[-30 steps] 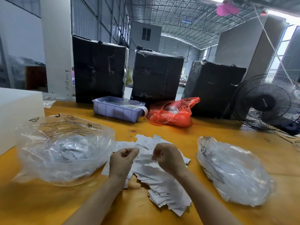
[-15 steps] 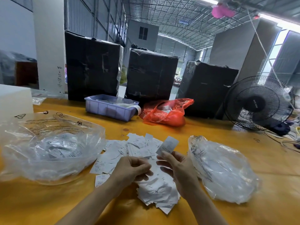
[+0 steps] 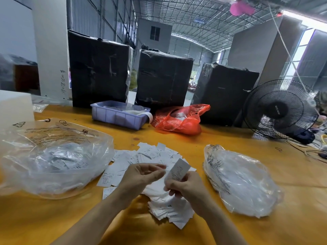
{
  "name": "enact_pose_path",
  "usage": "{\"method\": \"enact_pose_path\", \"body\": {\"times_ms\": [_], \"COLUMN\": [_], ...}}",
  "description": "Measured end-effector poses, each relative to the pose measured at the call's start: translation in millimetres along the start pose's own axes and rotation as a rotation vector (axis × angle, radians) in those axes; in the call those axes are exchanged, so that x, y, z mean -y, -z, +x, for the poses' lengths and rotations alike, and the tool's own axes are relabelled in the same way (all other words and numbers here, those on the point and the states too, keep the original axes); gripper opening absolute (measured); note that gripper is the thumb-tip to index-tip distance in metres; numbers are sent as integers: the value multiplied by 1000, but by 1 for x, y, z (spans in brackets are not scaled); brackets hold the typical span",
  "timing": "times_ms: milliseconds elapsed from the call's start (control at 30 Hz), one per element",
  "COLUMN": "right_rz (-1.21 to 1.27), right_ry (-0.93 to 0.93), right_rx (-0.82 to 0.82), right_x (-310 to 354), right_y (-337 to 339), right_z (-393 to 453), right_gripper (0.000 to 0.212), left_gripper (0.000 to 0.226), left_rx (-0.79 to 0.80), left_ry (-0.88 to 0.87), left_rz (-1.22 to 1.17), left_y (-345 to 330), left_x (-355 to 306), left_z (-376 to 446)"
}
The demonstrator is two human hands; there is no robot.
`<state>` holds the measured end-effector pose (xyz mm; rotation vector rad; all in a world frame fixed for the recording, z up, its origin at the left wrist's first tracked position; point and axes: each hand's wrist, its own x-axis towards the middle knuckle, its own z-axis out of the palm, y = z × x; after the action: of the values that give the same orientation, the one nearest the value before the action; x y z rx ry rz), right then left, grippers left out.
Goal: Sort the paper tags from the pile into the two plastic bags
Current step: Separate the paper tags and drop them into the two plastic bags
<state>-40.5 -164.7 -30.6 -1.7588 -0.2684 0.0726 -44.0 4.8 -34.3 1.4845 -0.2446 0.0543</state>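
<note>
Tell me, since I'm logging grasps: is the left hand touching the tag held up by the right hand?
Apart. The head view shows the left hand with fingertips stopping short of the raised tag, pile showing between; only the right hand pinches it.

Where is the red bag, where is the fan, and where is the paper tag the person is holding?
red bag [image 3: 184, 121], head view, on its crinkled front.
fan [image 3: 277, 110], head view, on the dark hub of its grille.
paper tag [image 3: 178, 169], head view, on its printed face above the right hand's fingers.

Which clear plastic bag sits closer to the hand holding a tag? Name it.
The clear plastic bag on the right; the right hand pinching the white paper tag is beside it, while the larger clear plastic bag on the left lies further away.
</note>
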Motion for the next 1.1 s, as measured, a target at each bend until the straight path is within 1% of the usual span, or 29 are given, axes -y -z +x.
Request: {"method": "enact_pose_path", "body": {"times_ms": [67,133,200,267,333,400,433,500,567,633,700,767,933,1067,1100], "right_rz": [-52,-92,-101,-95,-87,-69,-19,205,426,456,403,368,353,315,306], "right_ry": [34,70,102,127,123,102,91,59,24,18,43,62,80,97,106], "right_rx": [62,109,141,129,63,-78,-158,-269,-299,-267,-224,-201,-144,-112,-108], "right_x": [3,6,8,11,12,12,12,13,15,17,17,17,16,16,16], "right_y": [-3,-5,-7,-5,1,9,13,20,21,17,11,6,4,0,0], "right_z": [-1,-2,-3,-5,-4,-3,-2,0,1,1,0,-2,-2,-5,-5], "right_gripper": [9,12,11,10,7,13,12,7,4,0,11,16,8,6,9], "left_gripper": [23,24,17,7,3,3,3,5,6,6,5,4,4,19,21], "left_rx": [31,-8,-50,-57,-72,-96,-104,-108,-86,-60,-47,-43,-25,-20,-19], "left_ry": [-50,-75,-76,-65,-45,-16,-2,25,57,92,112,128,151,162,165], "left_rz": [6,52,79,90,72,45,43,60,72,67,69,57,12,-35,-48], "left_y": [-1,-3,-4,-3,-3,-3,-3,-1,-1,-2,-3,-5,-7,-7,-7], "left_x": [-1,-1,2,4,5,5,6,6,7,6,6,5,5,3,2], "left_z": [-2,-2,-1,0,0,0,0,0,0,0,-1,-1,-1,-2,-2]}}
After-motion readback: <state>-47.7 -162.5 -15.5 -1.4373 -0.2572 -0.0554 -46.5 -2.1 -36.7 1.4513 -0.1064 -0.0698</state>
